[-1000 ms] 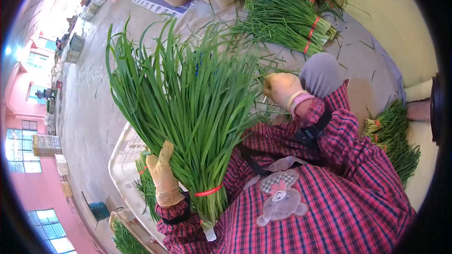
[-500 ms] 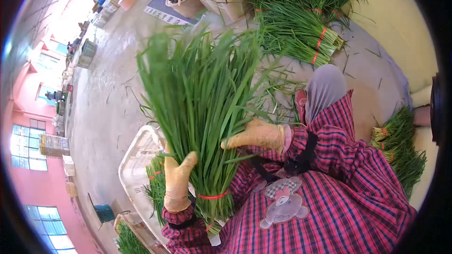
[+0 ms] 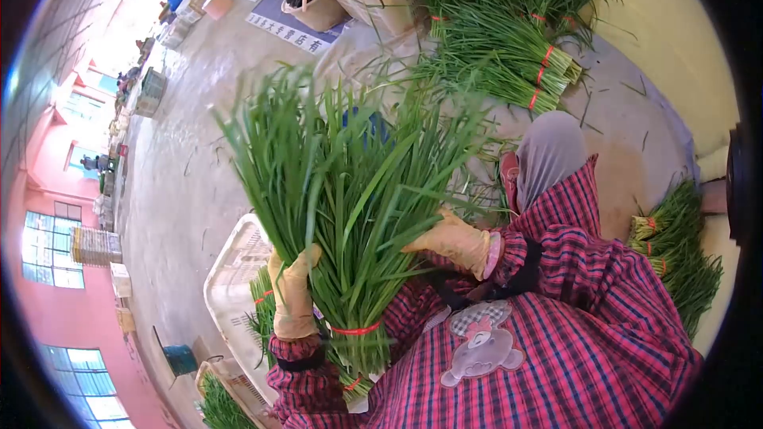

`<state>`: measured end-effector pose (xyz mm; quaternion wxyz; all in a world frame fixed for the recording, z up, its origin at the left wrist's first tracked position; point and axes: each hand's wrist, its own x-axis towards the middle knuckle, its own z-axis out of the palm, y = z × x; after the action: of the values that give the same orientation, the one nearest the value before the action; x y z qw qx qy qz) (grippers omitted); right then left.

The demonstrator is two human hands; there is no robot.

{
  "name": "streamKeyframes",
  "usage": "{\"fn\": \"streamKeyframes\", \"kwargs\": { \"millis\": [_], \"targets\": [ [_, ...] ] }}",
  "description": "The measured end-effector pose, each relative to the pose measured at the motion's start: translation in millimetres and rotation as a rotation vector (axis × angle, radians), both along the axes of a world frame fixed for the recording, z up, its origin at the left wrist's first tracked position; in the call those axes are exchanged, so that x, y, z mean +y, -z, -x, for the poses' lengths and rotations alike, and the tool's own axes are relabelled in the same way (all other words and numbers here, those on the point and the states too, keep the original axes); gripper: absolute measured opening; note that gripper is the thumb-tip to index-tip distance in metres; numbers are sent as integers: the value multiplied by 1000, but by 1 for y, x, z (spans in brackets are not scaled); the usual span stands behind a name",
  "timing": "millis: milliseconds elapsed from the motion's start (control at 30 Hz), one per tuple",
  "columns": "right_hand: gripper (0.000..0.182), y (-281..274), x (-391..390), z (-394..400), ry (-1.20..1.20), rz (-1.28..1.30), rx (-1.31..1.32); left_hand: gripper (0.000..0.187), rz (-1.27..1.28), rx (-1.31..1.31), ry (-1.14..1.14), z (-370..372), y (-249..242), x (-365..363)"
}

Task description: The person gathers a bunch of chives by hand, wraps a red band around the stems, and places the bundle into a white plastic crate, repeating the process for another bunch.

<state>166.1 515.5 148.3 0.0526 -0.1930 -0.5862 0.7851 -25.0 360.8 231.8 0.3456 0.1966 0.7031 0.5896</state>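
**Both gloved hands on chive bundle**

L hand (image 3: 292,294) closed round the lower stalks of chive bundle (image 3: 350,191), just above red band (image 3: 354,330). R hand (image 3: 453,240) pressed flat vs bundle's right side, fingers only partly curled. Bundle upright over lap, leaves fanned. White crate (image 3: 232,286) just left; tied bundles (image 3: 509,52) on floor beyond.

Green chive bundle (image 3: 350,191) with a red band (image 3: 355,330) — tan gloved hands, red plaid sleeves (image 3: 556,262).

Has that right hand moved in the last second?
Yes. The right hand has come down from beside the grey knee onto the chive bunch.
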Motion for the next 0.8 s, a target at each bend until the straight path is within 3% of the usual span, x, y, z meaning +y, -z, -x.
{"fn": "streamKeyframes", "kwargs": {
  "millis": [67, 100, 200, 333, 400, 467, 567, 633, 667, 733, 800],
  "targets": [
    [37, 38, -4, 1, 37, 47, -125, 33, -152, -117, -84, -7, -3, -2],
    [37, 44, 2, -6, -114, -837, 158, 32, -152, -103, -101, -11, -4, -1],
    [39, 49, 4, -5, -154, -948, 223, 32, -128, -132, -92, -9, -1, -4],
    [43, 24, 14, -6, -293, -867, 119, 33, -128, -93, -62, 1, 12, -12],
    [52, 14, 19, 1, 320, 261, 19, 35, -139, -97, -107, -5, 9, -11],
    [62, 4, 42, -10, 664, 339, 111, 37, -151, -81, -114, 0, 18, -16],
    [61, 0, 86, -29, 834, 146, 74, 38, -166, -63, -122, 2, 21, -21],
    [47, -33, 87, -37, 1073, -191, 272, 38, -212, -61, -113, 0, 22, -18],
    [47, -45, 85, -38, 1081, -193, 269, 38, -211, -64, -105, -2, 22, -17],
    [33, -65, 81, -33, 642, -243, 250, 38, -134, -21, -117, -6, 14, -14],
    [26, -71, 70, -17, 575, -217, 236, 38, -124, -25, -111, -18, 0, -6]
  ]
}}
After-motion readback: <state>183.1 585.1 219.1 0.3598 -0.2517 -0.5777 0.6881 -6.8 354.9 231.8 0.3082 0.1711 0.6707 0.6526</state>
